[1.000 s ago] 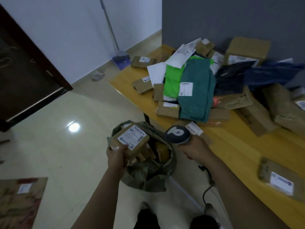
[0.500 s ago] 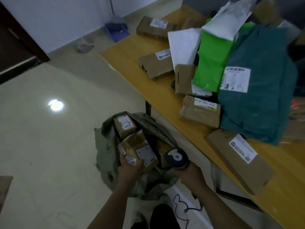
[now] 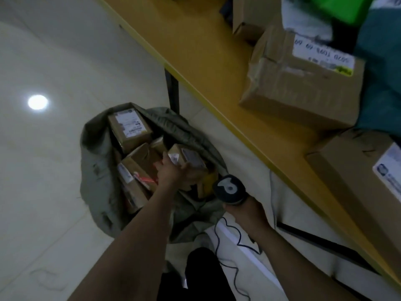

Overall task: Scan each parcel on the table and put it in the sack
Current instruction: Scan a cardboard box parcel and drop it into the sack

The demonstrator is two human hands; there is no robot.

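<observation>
Small brown cardboard parcel [image 3: 187, 157] held inside grey-green cloth sack [image 3: 95, 170]
Left hand [image 3: 173, 173] grips it; right hand [image 3: 245, 210], just to the right, grips a dark handheld scanner [image 3: 227, 189].

Yellow-topped bench [image 3: 206, 51] running on a diagonal, top left down to bottom right, one dark leg [image 3: 173, 90] dropping to the floor. Near its front edge sits a taped cardboard box [image 3: 293, 94], white label on top. Further along, toward the lower right, sits a second box [image 3: 351, 181], also labelled. A smaller box [image 3: 249, 14] sits further back, cut off by the top of the view. Behind the taped box, a teal bag [image 3: 384, 83]. Down on the pale floor [image 3: 54, 51] — a bright light reflection [image 3: 38, 102] — the grey-green sack [image 3: 95, 166] sits open beside the leg, and a thin dark cable [image 3: 225, 227] loops just next to it.
</observation>
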